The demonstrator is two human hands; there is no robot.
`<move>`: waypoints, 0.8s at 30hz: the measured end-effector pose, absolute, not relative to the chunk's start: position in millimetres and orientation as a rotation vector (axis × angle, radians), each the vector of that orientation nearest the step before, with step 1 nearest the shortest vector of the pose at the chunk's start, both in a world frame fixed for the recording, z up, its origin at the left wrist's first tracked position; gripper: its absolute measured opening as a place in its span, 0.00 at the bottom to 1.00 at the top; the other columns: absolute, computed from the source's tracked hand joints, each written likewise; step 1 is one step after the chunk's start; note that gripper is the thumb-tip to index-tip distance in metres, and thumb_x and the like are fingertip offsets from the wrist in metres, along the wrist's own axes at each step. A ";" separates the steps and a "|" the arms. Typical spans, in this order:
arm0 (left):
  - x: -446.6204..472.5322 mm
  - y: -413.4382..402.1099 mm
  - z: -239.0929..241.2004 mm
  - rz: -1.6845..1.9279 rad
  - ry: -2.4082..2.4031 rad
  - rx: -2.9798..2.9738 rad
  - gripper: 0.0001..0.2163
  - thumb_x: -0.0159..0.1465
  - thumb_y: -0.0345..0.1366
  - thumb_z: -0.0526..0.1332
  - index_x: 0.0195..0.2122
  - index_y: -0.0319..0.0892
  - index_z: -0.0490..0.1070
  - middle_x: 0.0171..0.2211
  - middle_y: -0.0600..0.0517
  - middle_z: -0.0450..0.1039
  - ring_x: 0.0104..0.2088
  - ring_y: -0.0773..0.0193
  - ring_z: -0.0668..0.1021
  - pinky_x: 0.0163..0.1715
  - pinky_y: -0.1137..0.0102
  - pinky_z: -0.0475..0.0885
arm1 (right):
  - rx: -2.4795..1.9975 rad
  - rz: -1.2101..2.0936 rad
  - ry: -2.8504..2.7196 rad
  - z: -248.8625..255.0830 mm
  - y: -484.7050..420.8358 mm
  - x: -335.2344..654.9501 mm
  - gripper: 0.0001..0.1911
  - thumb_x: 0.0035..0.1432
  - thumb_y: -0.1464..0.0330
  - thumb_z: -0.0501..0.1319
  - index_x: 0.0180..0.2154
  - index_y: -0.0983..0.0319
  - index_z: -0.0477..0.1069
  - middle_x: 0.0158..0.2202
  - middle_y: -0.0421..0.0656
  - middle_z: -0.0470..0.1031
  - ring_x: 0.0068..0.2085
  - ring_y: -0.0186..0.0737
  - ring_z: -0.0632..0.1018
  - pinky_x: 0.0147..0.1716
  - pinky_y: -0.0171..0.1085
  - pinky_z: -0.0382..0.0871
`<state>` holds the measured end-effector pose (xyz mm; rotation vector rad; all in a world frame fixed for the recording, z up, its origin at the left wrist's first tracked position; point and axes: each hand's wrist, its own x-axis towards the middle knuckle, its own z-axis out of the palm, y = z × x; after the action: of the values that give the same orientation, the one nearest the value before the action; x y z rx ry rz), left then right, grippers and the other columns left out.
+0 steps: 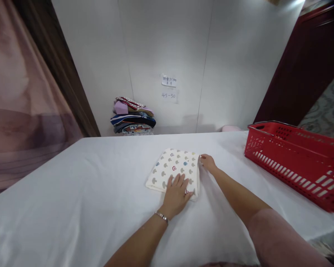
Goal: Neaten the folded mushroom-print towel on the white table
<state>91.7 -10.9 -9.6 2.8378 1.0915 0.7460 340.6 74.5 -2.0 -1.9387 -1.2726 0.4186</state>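
Observation:
A folded white cloth [171, 163] printed with grey, blue and red mushrooms lies near the middle of the white-covered table. My left hand [176, 196] rests flat on its near part, fingers spread, with a silver bracelet at the wrist. At the cloth's far right corner, the fingers of my right hand [208, 162] pinch the edge. The fold's layers show along the right side.
A red plastic basket [289, 155] with a metal handle stands on the right of the table [100, 185]. Folded clothes [133, 116] are stacked at the back left by the wall. Paper notes [169, 89] hang on the wall, and a curtain [30, 92] borders the left.

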 end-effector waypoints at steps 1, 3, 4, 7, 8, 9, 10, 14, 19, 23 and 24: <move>91.1 -11.6 -12.7 0.761 1.091 2.851 0.22 0.64 0.49 0.48 0.56 0.46 0.61 0.58 0.48 0.61 0.60 0.54 0.60 0.59 0.50 0.49 | -1.946 0.423 -1.274 -3.8 79.8 341.5 0.17 0.50 0.70 0.55 0.42 0.62 0.73 0.37 0.44 0.77 0.37 0.40 0.77 0.34 0.35 0.69; 89.3 -11.2 -15.0 0.785 1.102 2.866 0.22 0.64 0.49 0.48 0.56 0.46 0.61 0.58 0.48 0.61 0.60 0.55 0.60 0.60 0.51 0.49 | -1.955 0.435 -1.290 -5.9 88.8 341.4 0.16 0.50 0.70 0.56 0.41 0.62 0.74 0.35 0.43 0.78 0.35 0.39 0.77 0.34 0.33 0.69; 88.7 -10.9 -14.7 0.791 1.106 2.872 0.22 0.64 0.48 0.48 0.56 0.47 0.61 0.58 0.48 0.61 0.60 0.55 0.60 0.59 0.52 0.50 | -1.957 0.438 -1.300 -6.4 92.3 341.1 0.16 0.50 0.70 0.55 0.41 0.62 0.74 0.34 0.43 0.78 0.35 0.39 0.77 0.34 0.33 0.68; 88.5 -10.7 -12.0 0.787 1.117 2.887 0.22 0.64 0.48 0.49 0.57 0.47 0.60 0.58 0.49 0.61 0.60 0.55 0.60 0.59 0.52 0.51 | -1.963 0.435 -1.338 -6.6 98.9 341.6 0.15 0.51 0.69 0.55 0.39 0.61 0.75 0.34 0.42 0.78 0.36 0.39 0.76 0.35 0.32 0.67; 88.7 -10.9 -11.4 0.780 1.122 2.890 0.22 0.64 0.49 0.48 0.57 0.47 0.60 0.59 0.49 0.61 0.60 0.55 0.60 0.59 0.51 0.51 | -1.968 0.428 -1.351 -6.7 99.8 342.3 0.14 0.51 0.69 0.54 0.37 0.61 0.76 0.34 0.43 0.78 0.37 0.40 0.76 0.36 0.32 0.66; 88.8 -11.2 -11.1 0.770 1.125 2.891 0.22 0.65 0.48 0.48 0.57 0.47 0.60 0.59 0.49 0.60 0.60 0.55 0.60 0.59 0.51 0.51 | -1.975 0.418 -1.362 -7.1 100.1 343.1 0.14 0.51 0.70 0.54 0.36 0.61 0.76 0.35 0.43 0.78 0.39 0.40 0.76 0.37 0.32 0.66; 88.9 -11.5 -11.2 0.760 1.128 2.890 0.22 0.65 0.48 0.48 0.57 0.47 0.60 0.59 0.49 0.60 0.60 0.55 0.60 0.59 0.51 0.50 | -1.985 0.404 -1.368 -7.8 100.0 343.9 0.13 0.50 0.71 0.54 0.35 0.61 0.76 0.36 0.44 0.78 0.40 0.41 0.75 0.38 0.32 0.65; 88.4 -12.3 -12.0 0.719 1.118 2.866 0.21 0.65 0.47 0.47 0.57 0.47 0.60 0.59 0.50 0.60 0.60 0.56 0.59 0.60 0.52 0.48 | -2.037 0.343 -1.340 -12.6 99.1 346.3 0.17 0.49 0.75 0.51 0.37 0.62 0.76 0.42 0.46 0.76 0.46 0.44 0.73 0.43 0.35 0.63; 87.9 -13.3 -10.5 0.709 1.109 2.809 0.20 0.65 0.46 0.48 0.57 0.48 0.60 0.59 0.50 0.60 0.61 0.55 0.59 0.61 0.51 0.48 | -2.014 0.369 -1.364 -13.4 99.6 351.9 0.16 0.49 0.74 0.52 0.35 0.61 0.76 0.40 0.44 0.77 0.44 0.42 0.74 0.43 0.35 0.64; 87.6 -14.4 -10.0 0.743 1.090 2.798 0.20 0.65 0.46 0.49 0.58 0.51 0.59 0.59 0.50 0.60 0.60 0.54 0.59 0.60 0.50 0.47 | -1.948 0.399 -1.379 -2.6 92.6 353.7 0.18 0.48 0.72 0.52 0.39 0.64 0.76 0.37 0.45 0.78 0.39 0.43 0.76 0.40 0.37 0.68; 87.5 -14.6 -10.1 0.748 1.087 2.798 0.20 0.65 0.46 0.49 0.58 0.52 0.59 0.59 0.50 0.59 0.60 0.53 0.59 0.60 0.50 0.48 | -1.933 0.379 -1.375 0.8 88.7 351.0 0.20 0.49 0.71 0.52 0.42 0.64 0.74 0.40 0.46 0.77 0.42 0.43 0.76 0.42 0.38 0.67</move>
<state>87.5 -14.6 -10.1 2.7985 1.0868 0.7476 351.0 88.7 0.8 -1.9334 -1.3751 0.3793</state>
